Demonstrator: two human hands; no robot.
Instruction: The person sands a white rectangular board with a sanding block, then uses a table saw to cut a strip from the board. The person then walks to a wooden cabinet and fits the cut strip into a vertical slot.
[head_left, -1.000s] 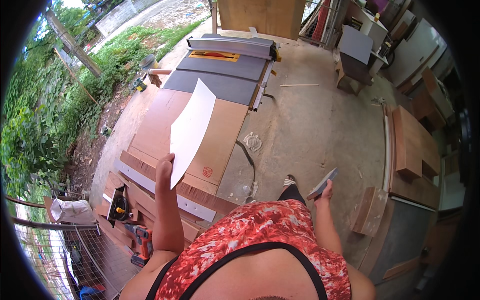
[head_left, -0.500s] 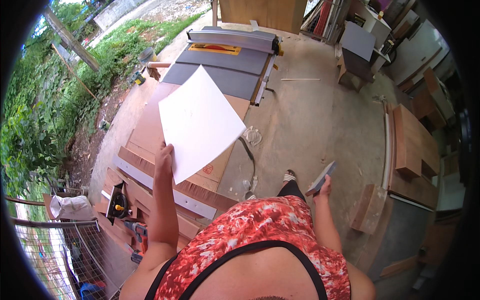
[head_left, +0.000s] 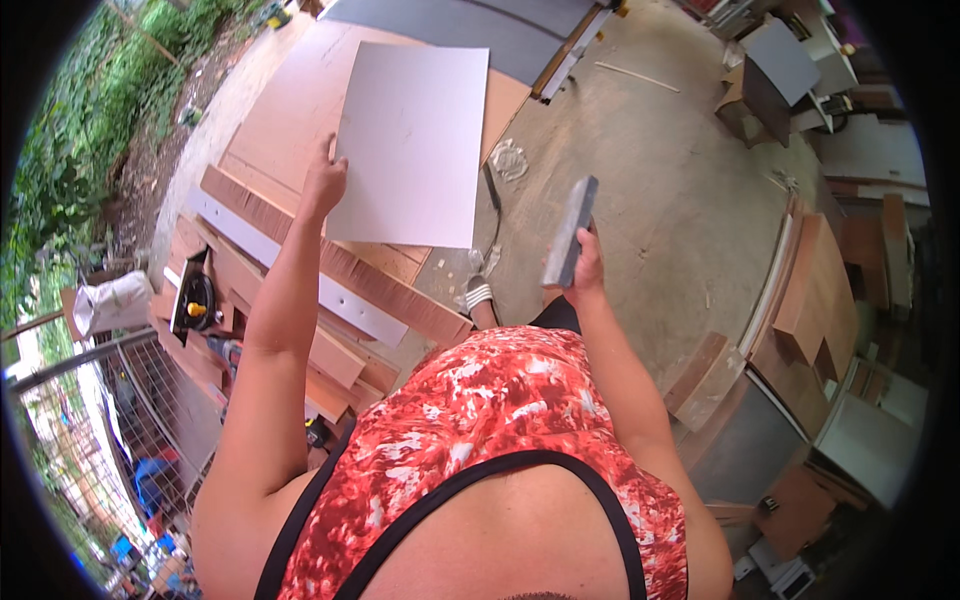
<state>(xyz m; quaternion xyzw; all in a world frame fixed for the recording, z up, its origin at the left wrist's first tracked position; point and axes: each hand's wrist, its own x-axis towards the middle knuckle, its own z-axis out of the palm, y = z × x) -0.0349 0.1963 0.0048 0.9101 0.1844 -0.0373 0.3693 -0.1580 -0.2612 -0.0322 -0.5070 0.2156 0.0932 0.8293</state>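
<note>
My left hand [head_left: 325,183] grips a thin white rectangular panel [head_left: 412,145] by its left edge, fingers behind and thumb along the near face. The panel is held up over a brown sheet-covered work surface [head_left: 285,105]. In my right hand [head_left: 588,265] is a long grey block [head_left: 570,228] that looks like a sanding block, raised in front of my body and tilted upward. Fingers wrap its right side. Panel and block are apart, with floor showing between them.
A table saw [head_left: 475,32] adjoins the work surface's far end. Stacked boards [head_left: 330,350] lie at near left with a black-based power tool [head_left: 195,300]. A crumpled plastic bag [head_left: 510,160] and a thin strip [head_left: 637,76] lie on the concrete floor. Wooden panels [head_left: 815,290] stand at right.
My right hand has brought the grey block up and leftward, closer to the panel. The white panel has turned more upright in view. My view has tilted down toward the near side.
</note>
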